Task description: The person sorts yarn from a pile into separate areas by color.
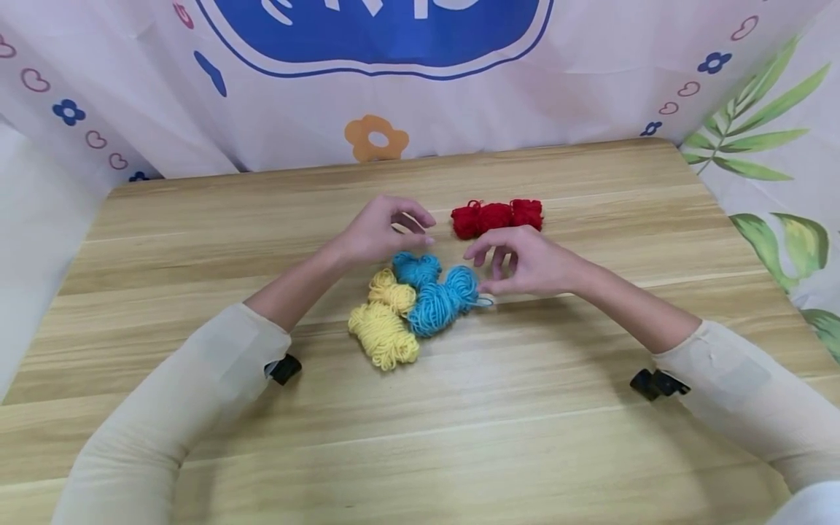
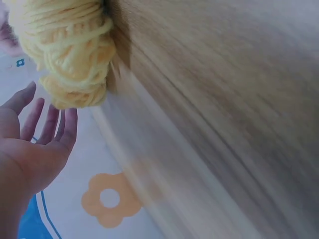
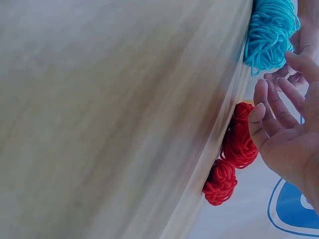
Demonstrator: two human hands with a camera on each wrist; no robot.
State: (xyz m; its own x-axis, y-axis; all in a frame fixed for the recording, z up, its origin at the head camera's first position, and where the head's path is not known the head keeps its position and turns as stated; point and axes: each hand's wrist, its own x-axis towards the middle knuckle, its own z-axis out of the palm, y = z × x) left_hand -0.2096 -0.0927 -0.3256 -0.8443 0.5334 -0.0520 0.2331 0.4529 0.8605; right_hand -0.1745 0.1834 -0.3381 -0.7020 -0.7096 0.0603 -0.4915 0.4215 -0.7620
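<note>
Although both hands are near the blue yarn, their fingers bend loosely and grasp nothing; whether the right hand's thumb brushes it, I cannot tell. The left hand is just beyond it. The blue yarn lies on the table against yellow yarn, nearer than the red yarn. It looks light, soft and hardly slippery, though loose loops could snag; its narrow waist seems the surest hold.

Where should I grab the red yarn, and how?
Probably best to take the red yarn from above, pinching its middle lump front and back: it stretches left to right on the table, narrowing on both sides of that lump.
</note>
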